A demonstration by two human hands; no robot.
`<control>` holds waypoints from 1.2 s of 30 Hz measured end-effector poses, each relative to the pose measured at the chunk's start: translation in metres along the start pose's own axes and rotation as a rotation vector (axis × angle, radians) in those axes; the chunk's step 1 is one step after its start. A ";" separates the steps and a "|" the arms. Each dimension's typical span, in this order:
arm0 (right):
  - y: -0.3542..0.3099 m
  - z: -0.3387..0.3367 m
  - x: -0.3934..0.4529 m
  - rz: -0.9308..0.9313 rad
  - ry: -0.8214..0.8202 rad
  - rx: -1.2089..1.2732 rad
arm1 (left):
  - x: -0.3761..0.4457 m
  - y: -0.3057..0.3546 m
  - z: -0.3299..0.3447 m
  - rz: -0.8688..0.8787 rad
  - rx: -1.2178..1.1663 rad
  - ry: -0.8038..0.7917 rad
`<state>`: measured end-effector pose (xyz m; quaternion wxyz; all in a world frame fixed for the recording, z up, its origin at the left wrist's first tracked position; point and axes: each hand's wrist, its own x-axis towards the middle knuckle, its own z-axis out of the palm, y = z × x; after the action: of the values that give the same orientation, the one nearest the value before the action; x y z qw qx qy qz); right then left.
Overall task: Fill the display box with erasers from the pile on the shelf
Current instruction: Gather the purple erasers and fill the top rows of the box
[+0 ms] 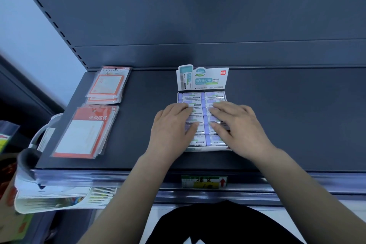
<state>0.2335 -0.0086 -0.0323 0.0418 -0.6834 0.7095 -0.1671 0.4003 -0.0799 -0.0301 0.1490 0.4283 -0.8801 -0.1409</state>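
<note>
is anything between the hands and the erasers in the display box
Nothing visible. The left hand and right hand both lie flat, straight on the erasers that fill the display box in two columns.

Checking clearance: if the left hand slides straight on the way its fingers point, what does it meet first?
Probably the right hand: the left hand lies flat on the erasers, fingers angled right and up.
</note>
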 end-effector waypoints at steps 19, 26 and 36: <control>-0.005 0.009 -0.028 -0.037 0.140 0.106 | -0.030 0.000 0.007 0.081 -0.008 0.102; -0.007 0.012 -0.028 -0.020 0.162 0.127 | -0.028 0.002 0.006 0.079 -0.020 0.088; -0.017 0.015 -0.051 -0.029 0.374 0.141 | -0.048 -0.008 0.012 0.225 -0.091 0.225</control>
<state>0.2571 0.0388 -0.0505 -0.0456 -0.6459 0.6815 -0.3410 0.4293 -0.0450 -0.0509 0.2805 0.3328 -0.8931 -0.1140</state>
